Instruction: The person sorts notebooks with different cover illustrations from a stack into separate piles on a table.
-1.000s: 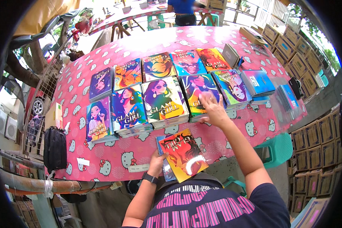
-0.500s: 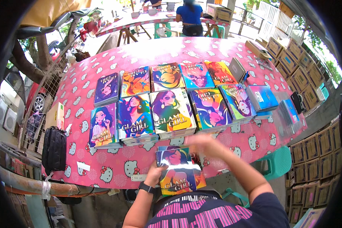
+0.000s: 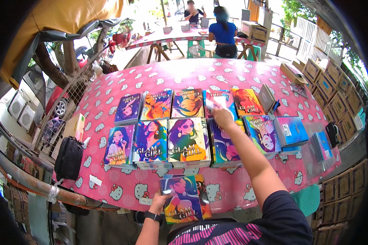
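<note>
My left hand (image 3: 160, 201), a dark watch on its wrist, grips the left edge of a few spiral notebooks (image 3: 182, 200) at the table's near edge. The top one has a purple and yellow illustrated cover; an orange one fans out beneath. My right arm stretches over the stacks. Its hand (image 3: 223, 117) is closed at the lower left of a blue-and-pink spiral notebook (image 3: 226, 100) in the back row, whose cover catches a bright glare. The fingertips are partly blurred. Below that hand, a purple notebook stack (image 3: 226, 151) is partly hidden by my forearm.
Two rows of notebook stacks (image 3: 188, 141) cover the table's middle. Blue packs (image 3: 292, 130) lie at right, a black bag (image 3: 68, 158) at left. Cartons (image 3: 343, 183) are piled beside a green stool (image 3: 307, 200). Two people are at a far table (image 3: 151, 40).
My right hand has moved forward from above the held notebooks to the back-row blue-and-pink notebook. My left hand keeps its hold. The view has tilted up, showing more of the far table.
</note>
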`<state>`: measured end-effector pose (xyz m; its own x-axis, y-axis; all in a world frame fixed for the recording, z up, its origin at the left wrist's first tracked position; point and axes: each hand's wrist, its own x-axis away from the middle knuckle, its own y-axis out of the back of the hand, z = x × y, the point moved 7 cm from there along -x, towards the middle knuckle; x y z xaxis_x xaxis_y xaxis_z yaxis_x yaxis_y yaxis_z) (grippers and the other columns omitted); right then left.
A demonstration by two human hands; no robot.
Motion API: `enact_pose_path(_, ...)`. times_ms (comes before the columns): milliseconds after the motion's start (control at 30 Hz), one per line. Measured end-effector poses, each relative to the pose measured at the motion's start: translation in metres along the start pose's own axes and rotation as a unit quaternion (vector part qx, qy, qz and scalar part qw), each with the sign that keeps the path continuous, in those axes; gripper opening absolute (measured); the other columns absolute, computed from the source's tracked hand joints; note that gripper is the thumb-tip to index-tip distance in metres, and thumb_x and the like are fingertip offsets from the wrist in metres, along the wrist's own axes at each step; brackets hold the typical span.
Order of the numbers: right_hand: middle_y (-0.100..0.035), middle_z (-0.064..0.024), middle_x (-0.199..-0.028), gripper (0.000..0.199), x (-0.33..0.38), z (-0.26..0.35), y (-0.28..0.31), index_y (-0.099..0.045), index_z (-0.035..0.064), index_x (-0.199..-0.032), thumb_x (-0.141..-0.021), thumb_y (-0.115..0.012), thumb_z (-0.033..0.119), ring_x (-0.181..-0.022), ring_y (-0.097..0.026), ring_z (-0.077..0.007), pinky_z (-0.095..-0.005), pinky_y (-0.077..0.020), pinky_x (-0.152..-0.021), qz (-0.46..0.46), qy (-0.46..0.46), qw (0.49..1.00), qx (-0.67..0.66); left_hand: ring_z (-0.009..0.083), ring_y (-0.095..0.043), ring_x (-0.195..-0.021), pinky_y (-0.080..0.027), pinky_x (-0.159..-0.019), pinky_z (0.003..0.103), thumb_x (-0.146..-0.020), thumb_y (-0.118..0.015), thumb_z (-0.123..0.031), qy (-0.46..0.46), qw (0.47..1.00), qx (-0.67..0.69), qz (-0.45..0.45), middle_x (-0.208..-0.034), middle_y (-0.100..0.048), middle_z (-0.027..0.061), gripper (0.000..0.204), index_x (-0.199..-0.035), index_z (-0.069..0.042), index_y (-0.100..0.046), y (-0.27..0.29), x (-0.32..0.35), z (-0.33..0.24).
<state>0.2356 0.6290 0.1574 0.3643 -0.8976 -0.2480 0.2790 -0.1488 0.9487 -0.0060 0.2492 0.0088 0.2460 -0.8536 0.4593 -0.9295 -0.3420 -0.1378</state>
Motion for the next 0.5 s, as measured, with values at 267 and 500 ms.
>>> enact_pose_path(267,-0.065,-0.0145,-0.094,0.026,0.181,0.142,0.113,-0.063,0.0072,-0.098,-0.075,-0.07,0.018,-0.08,-0.064,-0.0236,-0.033,-0.0494,-0.072,0.067,0.263,0.916,-0.296,0.0201,-0.057,-0.1,-0.046,-0.087,0.036,-0.091,-0.038,-0.058,0.014,0.962,0.247,0.118,-0.114,-0.059,0.0077,0.062,-0.121,-0.005,-0.051,0.005,0.016,-0.032)
enact_pose_path(500,-0.044,-0.0146,-0.135,0.057,0.181,0.183,0.019,-0.046,0.0096,-0.128,-0.077,-0.065,0.029,-0.128,-0.038,-0.0264,-0.0536,-0.0253,-0.103,-0.018,0.177,0.984,-0.012,0.0195,-0.057,-0.098,-0.044,-0.087,0.032,-0.072,-0.069,-0.003,-0.055,0.998,0.029,0.032,-0.112,-0.057,0.0098,0.056,-0.122,-0.001,-0.043,0.034,-0.007,-0.016)
